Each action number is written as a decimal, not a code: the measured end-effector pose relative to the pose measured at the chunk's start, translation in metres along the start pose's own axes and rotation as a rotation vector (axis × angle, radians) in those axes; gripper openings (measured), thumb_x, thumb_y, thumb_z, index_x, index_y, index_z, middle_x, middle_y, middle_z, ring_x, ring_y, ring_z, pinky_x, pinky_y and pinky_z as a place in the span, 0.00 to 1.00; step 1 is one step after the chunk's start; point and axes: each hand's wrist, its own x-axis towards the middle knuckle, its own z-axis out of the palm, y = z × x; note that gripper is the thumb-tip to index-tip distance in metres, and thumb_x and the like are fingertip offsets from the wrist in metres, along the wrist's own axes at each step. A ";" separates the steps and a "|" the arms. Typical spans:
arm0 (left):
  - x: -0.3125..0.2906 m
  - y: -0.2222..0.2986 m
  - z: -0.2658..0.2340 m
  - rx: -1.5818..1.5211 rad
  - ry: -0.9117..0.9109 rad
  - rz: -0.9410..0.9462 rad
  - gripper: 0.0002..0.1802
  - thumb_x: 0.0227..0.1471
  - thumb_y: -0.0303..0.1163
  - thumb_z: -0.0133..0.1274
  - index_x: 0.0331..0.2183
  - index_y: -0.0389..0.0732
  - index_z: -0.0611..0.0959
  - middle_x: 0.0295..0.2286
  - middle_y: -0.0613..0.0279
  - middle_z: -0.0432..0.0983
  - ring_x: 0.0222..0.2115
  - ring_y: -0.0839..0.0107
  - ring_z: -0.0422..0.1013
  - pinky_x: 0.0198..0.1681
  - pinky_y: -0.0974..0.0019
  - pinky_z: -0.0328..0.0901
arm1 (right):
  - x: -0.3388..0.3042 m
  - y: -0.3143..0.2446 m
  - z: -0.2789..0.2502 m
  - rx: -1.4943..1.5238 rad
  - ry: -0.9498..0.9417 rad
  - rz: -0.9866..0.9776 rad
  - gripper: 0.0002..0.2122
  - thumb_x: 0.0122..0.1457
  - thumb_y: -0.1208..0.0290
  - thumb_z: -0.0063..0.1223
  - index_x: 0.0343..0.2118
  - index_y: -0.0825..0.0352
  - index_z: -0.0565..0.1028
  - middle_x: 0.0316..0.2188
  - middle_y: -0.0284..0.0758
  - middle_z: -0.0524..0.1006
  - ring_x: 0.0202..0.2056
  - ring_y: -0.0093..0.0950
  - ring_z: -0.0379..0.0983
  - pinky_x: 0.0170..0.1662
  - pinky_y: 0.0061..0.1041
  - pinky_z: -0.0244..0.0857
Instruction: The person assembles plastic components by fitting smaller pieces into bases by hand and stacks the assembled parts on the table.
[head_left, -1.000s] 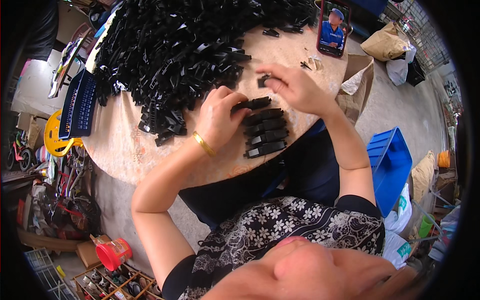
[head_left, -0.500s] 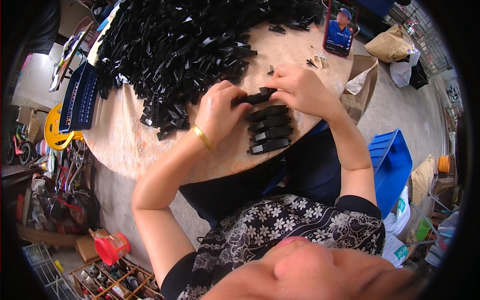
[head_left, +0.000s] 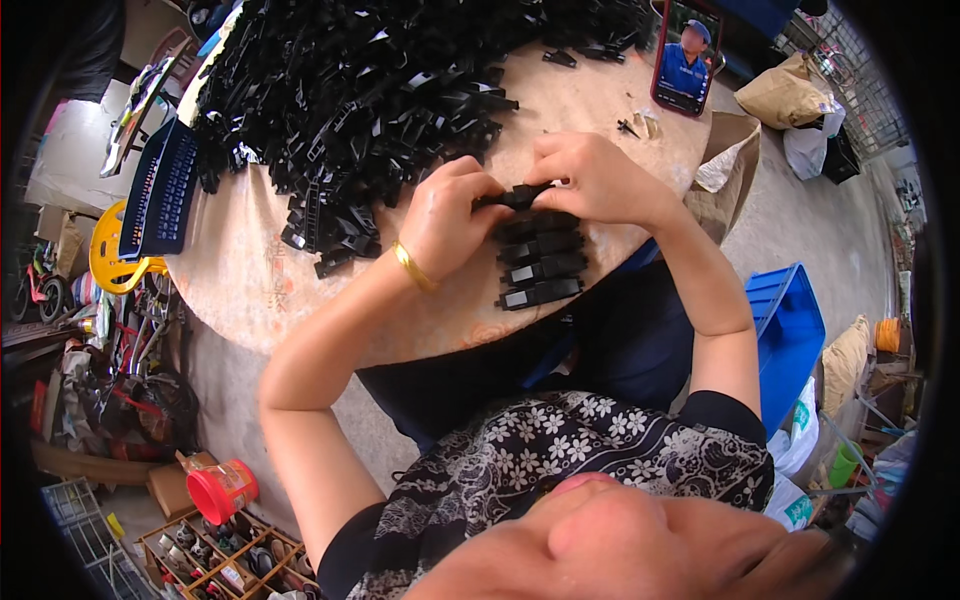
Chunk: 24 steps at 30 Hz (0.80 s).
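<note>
Between my two hands is a black plastic part, long and narrow, held just above the table. The fingers of my left hand are closed on its left end. My right hand pinches its right end with thumb and fingertips. Directly below, toward me, several similar black plastic parts lie side by side in a neat row at the table's near edge. A large heap of loose black plastic pieces covers the far left of the table. Fingers partly hide the held part's ends.
The round table has a pale patterned cover. A phone stands at its far right, near a small black piece. A dark blue basket is at the left, a blue bin at the right, a paper bag beside the table.
Both hands have shifted slightly, my left fingers moving right along the held part. A small dark piece seen beside my right fingertips earlier no longer shows there.
</note>
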 end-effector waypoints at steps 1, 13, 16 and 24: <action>0.001 0.000 -0.002 0.005 0.001 0.001 0.10 0.39 0.23 0.62 0.30 0.34 0.83 0.27 0.57 0.73 0.26 0.62 0.72 0.30 0.67 0.67 | 0.004 0.000 -0.006 0.094 -0.105 0.078 0.08 0.46 0.72 0.60 0.30 0.68 0.79 0.25 0.36 0.73 0.27 0.34 0.71 0.31 0.30 0.65; 0.000 0.001 -0.003 0.020 -0.166 0.173 0.07 0.47 0.31 0.59 0.31 0.39 0.84 0.27 0.59 0.71 0.32 0.59 0.67 0.37 0.61 0.63 | 0.066 0.078 0.025 -0.283 0.168 0.106 0.19 0.49 0.67 0.55 0.46 0.65 0.74 0.39 0.39 0.75 0.40 0.38 0.74 0.44 0.34 0.68; -0.001 -0.002 0.000 0.014 -0.097 0.175 0.07 0.46 0.32 0.60 0.29 0.39 0.82 0.28 0.57 0.73 0.31 0.58 0.69 0.36 0.60 0.65 | 0.060 0.073 0.021 -0.388 0.169 0.143 0.17 0.49 0.68 0.54 0.44 0.67 0.75 0.37 0.40 0.76 0.38 0.40 0.73 0.43 0.33 0.68; 0.007 0.003 0.002 -0.043 0.149 0.026 0.23 0.42 0.26 0.62 0.44 0.37 0.77 0.38 0.54 0.70 0.32 0.65 0.71 0.34 0.65 0.68 | 0.004 0.033 -0.018 0.294 0.182 0.404 0.15 0.50 0.67 0.58 0.40 0.70 0.78 0.30 0.41 0.78 0.30 0.29 0.74 0.36 0.26 0.68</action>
